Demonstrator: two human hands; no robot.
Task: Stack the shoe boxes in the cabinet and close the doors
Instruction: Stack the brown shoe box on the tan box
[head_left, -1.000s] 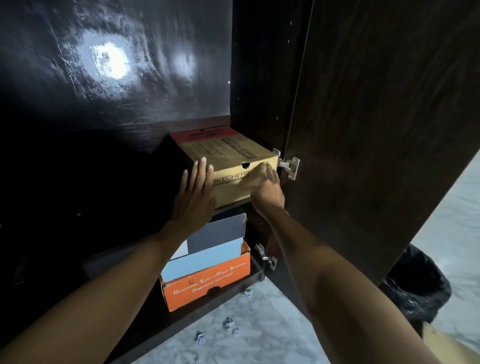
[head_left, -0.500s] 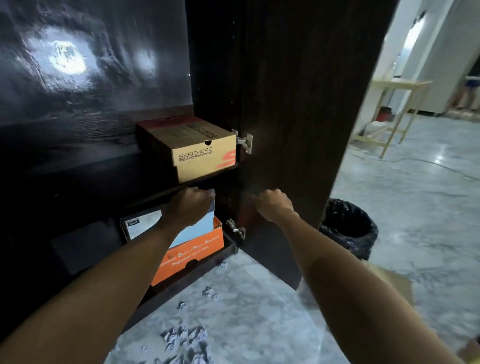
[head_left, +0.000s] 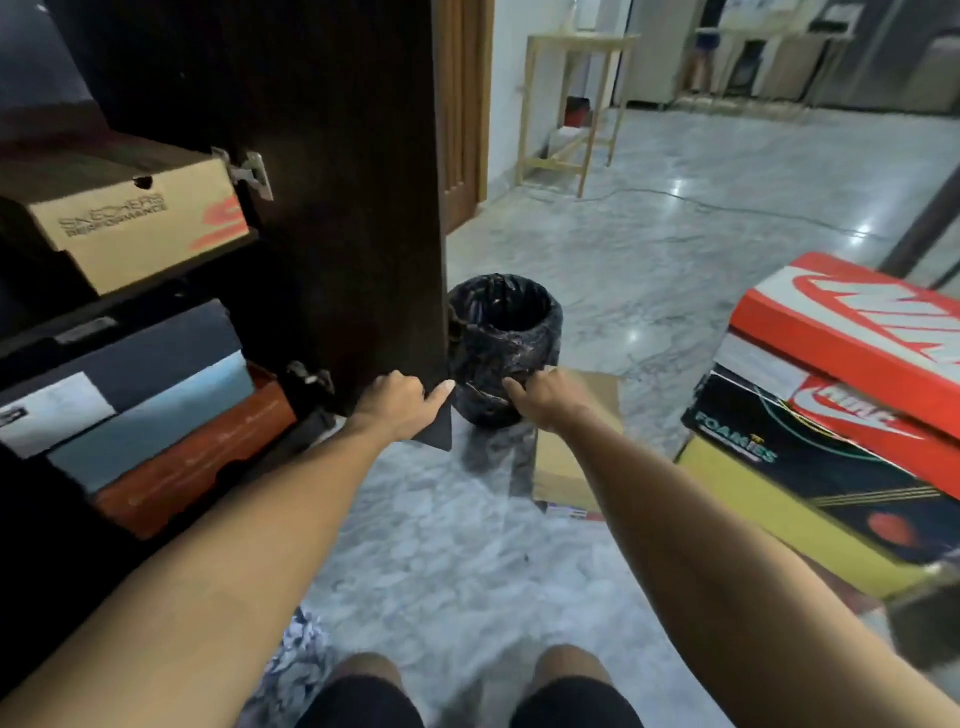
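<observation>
The dark cabinet door stands open. My left hand grips its lower corner, thumb along the door's edge. My right hand hovers just right of that corner in front of the bin, fingers loosely curled and holding nothing. Inside the cabinet a tan Skechers box sits on the upper shelf. Below it a grey and light-blue box lies on an orange box. At the right a red Nike box tops a stack with a black and yellow Foamies box.
A black lined bin stands on the marble floor just behind the door's edge, with flat cardboard beside it. A wooden table and a cable lie farther back. Crumpled paper lies near my knees.
My hands left the Skechers box and dropped to the door's bottom corner. My view swung right and down, bringing the box stack at the right into sight.
</observation>
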